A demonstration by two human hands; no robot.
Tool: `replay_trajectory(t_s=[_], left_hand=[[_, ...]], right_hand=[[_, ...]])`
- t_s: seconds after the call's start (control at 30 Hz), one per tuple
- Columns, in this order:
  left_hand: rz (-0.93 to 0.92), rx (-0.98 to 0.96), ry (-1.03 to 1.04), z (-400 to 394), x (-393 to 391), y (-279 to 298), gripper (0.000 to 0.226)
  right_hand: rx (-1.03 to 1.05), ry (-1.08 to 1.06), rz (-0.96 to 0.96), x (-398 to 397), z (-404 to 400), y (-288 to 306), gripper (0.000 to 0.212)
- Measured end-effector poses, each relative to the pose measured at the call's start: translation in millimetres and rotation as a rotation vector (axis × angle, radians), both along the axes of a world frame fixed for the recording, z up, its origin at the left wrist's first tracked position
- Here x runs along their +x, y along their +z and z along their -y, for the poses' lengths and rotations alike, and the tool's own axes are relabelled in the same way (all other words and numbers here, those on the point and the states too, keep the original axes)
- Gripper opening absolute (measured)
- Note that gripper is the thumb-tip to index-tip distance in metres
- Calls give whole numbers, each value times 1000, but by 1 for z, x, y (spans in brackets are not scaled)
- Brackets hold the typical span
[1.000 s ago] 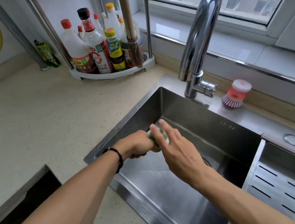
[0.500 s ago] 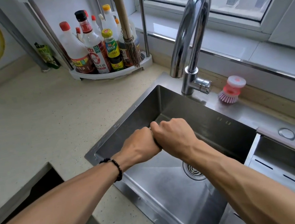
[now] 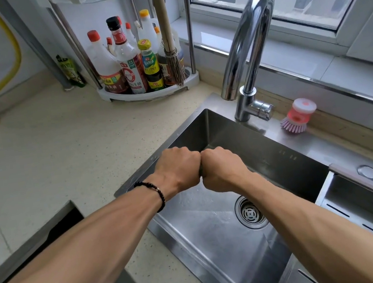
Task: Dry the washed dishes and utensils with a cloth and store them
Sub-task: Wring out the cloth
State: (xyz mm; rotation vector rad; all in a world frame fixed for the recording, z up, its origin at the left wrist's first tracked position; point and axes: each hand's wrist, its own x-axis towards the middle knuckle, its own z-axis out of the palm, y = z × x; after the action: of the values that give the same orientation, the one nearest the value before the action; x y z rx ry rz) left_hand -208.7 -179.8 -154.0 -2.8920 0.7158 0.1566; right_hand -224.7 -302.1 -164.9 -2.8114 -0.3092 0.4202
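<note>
Over sink: left hand, right hand fisted together; cloth between, barely visible, dark sliver.

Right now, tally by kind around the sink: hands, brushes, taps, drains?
Hands: 2, left hand and right hand, both gripping a barely visible cloth
Brushes: 2, pink brush and whisk
Taps: 1, tap
Drains: 1, drain
Total: 6
</note>
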Motion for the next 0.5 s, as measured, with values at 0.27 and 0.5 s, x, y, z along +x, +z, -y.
replay_trajectory(t_s=[0.27,0.5], left_hand=[[38,92,-94,-2,5,3,16],[184,17,-243,-10,7,1,28]], right_hand=[[118,-61,-157,1,3,3,16],[163,-58,-188,2,6,7,7]])
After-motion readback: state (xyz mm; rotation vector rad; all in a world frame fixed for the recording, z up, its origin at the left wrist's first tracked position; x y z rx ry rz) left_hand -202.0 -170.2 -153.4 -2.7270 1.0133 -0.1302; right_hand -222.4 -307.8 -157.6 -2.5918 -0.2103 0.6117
